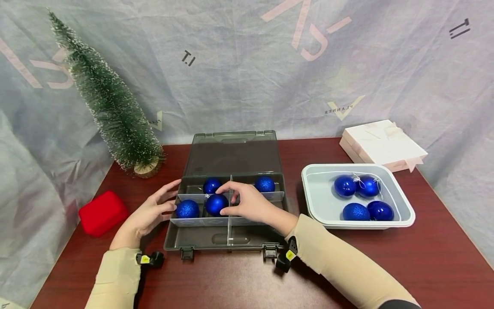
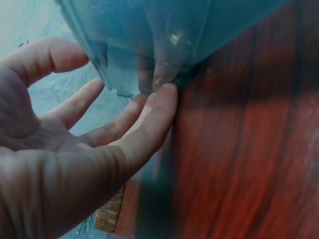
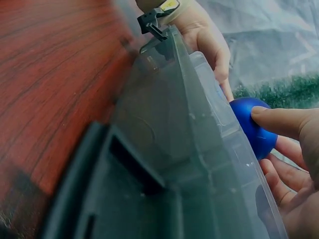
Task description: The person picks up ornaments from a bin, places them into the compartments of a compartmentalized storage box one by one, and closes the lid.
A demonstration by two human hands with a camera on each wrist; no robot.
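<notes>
My right hand pinches a matte blue Christmas ball between thumb and fingers, in the middle row of a grey see-through divider box. The right wrist view shows the thumb on this ball, just above the box wall. My left hand lies along the box's left side, fingers spread and lightly bent; its fingertips touch the wall in the left wrist view. A glittery blue ball sits in the middle-left compartment. Behind are a shiny ball and another glittery ball in the back row.
The box lid stands opened backward. To the right, a white tray holds several blue balls, with a pale gift box behind it. A small frosted Christmas tree stands at back left, a red box before it.
</notes>
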